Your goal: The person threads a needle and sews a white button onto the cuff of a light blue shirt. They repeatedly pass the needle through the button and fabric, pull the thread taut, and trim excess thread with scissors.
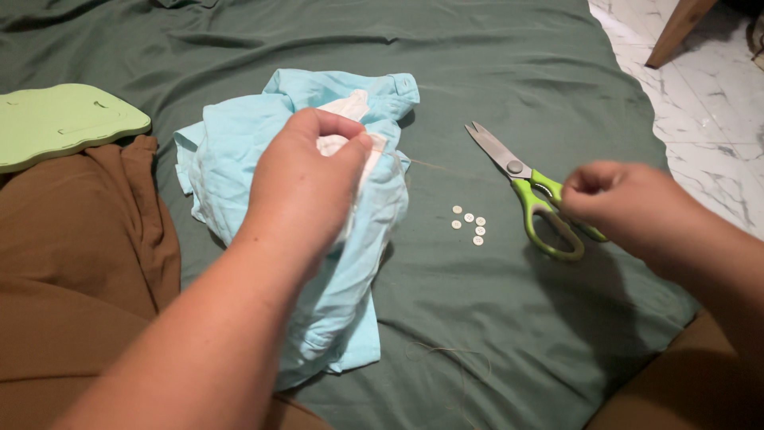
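My left hand pinches a fold of a light blue shirt with a white inner patch, holding it up off a dark green cloth. A thin thread runs from the shirt toward my right hand, whose thumb and fingers are pinched together, apparently on the thread's end or a needle too small to see. Directly under my right hand lie scissors with green handles and shut metal blades pointing up-left. Several small white buttons lie in a cluster between the shirt and the scissors.
A pale green flat board rests at the far left on brown fabric. White marble floor shows at the upper right, with a wooden furniture leg. A loose thread lies on the green cloth near the bottom.
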